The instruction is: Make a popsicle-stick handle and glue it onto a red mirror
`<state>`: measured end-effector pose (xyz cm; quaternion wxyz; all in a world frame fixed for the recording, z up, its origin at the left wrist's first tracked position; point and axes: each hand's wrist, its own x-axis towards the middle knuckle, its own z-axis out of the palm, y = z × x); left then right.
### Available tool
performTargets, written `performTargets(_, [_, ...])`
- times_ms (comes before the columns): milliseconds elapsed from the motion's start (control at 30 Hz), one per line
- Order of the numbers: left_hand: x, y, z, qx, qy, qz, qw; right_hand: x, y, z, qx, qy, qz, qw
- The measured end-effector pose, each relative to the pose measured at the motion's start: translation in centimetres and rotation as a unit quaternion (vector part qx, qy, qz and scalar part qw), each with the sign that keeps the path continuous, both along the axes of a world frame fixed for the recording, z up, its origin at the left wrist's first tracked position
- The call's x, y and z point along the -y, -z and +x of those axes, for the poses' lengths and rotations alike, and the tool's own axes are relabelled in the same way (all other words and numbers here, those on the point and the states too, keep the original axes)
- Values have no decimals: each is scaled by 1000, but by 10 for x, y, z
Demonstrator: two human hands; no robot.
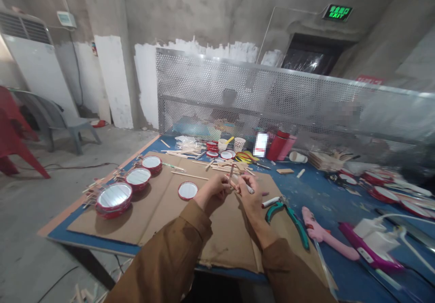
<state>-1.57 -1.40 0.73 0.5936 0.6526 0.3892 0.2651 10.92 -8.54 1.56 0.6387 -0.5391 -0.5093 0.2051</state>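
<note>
Over the cardboard sheet (170,203), my two hands work close together. My left hand (215,189) is closed, pinching a thin wooden stick (231,171) that points up from the fingers. In my right hand (249,192) is a white marker (249,188), its grey end showing past the fingers; its tip lies close to the stick, and I cannot tell whether they touch. A round red-rimmed disc with a pale face (188,190) lies left of my left hand. Beside my right forearm are a red-and-white pen (271,202) and teal-handled pliers (295,221).
Stacked red-rimmed discs (114,196) with sticks stand at the left edge. Behind my hands lie loose wooden sticks (188,151), paper cups (239,144) and a red bottle (277,146). On the right are a pink glue gun (326,235) and a purple power strip (369,251) with cables.
</note>
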Motion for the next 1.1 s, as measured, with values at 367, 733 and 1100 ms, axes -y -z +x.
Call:
performTargets(367, [7, -10, -3, 14, 0, 5, 1000, -1, 2, 2, 67, -5, 3, 998])
performTargets(733, [3, -5, -1, 9, -2, -4, 1000, 0, 0, 1, 68, -10, -7, 998])
performTargets(1100, [5, -9, 0, 3, 5, -13, 1000, 1, -3, 0, 50, -8, -16, 999])
